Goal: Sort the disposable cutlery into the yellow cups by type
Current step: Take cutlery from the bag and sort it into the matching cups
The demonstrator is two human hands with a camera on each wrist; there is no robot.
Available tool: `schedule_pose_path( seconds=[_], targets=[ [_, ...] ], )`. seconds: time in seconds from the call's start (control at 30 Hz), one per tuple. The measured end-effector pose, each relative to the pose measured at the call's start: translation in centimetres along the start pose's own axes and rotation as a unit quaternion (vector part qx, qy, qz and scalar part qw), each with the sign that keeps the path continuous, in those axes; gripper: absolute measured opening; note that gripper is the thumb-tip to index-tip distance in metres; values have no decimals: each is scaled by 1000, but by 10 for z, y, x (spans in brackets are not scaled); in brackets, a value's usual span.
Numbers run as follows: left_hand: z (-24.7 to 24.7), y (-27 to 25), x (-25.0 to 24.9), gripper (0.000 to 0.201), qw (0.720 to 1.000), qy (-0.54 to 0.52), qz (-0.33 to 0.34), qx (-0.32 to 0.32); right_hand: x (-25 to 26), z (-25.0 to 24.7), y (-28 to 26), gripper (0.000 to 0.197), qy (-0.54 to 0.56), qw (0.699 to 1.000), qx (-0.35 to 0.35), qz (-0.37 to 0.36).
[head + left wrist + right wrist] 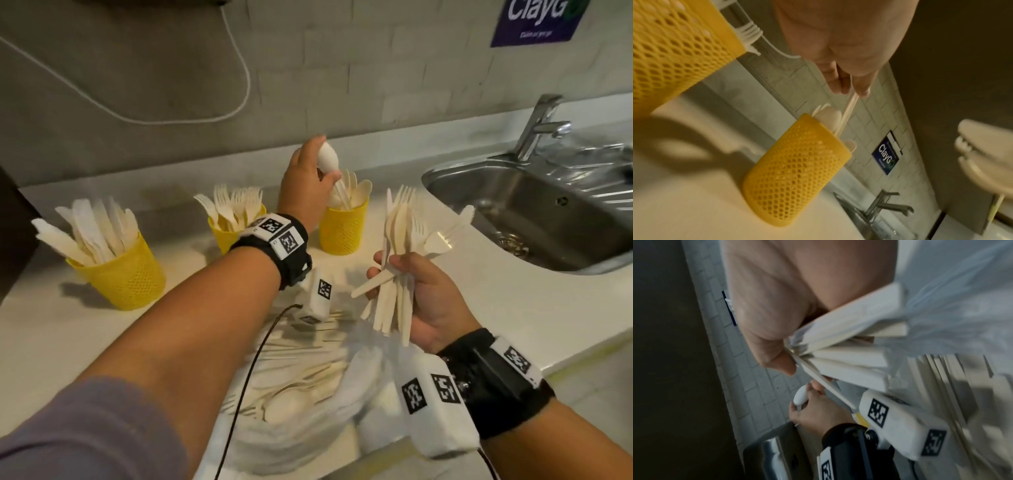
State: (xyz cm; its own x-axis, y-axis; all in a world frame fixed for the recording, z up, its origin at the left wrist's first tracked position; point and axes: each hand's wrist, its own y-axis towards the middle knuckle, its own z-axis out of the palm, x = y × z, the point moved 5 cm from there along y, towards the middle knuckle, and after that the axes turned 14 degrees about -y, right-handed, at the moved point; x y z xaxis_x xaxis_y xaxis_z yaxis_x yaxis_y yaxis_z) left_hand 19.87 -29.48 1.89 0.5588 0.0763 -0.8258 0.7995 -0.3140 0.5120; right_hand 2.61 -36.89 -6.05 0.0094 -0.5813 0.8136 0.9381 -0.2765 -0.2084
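Step in hand, by the look of it: dropping a spoon [328, 157] into the spoon cup [343, 226], rightmost of three yellow mesh cups on the white counter [171, 329]. Left hand [308, 178] pinching the spoon just below its bowl, handle already down among the spoons in that cup. Right hand [423, 298] clasped round a mixed bundle of forks and knives [399, 260], held above the counter near the sink [534, 209]. Knife cup [125, 274] far left, fork cup [233, 224] between, both well stocked.

Next move, likely: let go, then draw one piece from the bundle and match it to its cup.

Hard to make out: loose cutlery in the plastic bag [308, 404], blurred; exact bundle contents; fork cup's base, behind the left wrist.
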Motion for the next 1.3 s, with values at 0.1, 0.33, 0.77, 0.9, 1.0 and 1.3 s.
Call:
schedule_pose_path(
  seconds=[0.1, 0.33, 0.77, 0.9, 1.0, 1.3],
  targets=[
    [18, 2, 17, 47, 993, 91, -14, 73, 0, -4, -1, 16, -21, 1000, -9, -3],
    [3, -8, -3, 35, 980, 169, -28, 103, -10, -5, 6, 16, -29, 999, 22, 35],
    [-59, -76, -9, 18, 971, 67, -160, 166, -50, 46, 13, 22, -95, 975, 160, 125],
    [-66, -70, -16, 24, 985, 25, -157, 69, -55, 50, 10, 51, -86, 965, 195, 150],
    [-66, -61, -20, 20, 990, -3, -136, 34, -50, 44, 9, 65, -59, 970, 186, 143],
    [-62, -32, -43, 26, 990, -113, -27, -79, -43, 12, 11, 51, -33, 980, 141, 136]
  ],
)
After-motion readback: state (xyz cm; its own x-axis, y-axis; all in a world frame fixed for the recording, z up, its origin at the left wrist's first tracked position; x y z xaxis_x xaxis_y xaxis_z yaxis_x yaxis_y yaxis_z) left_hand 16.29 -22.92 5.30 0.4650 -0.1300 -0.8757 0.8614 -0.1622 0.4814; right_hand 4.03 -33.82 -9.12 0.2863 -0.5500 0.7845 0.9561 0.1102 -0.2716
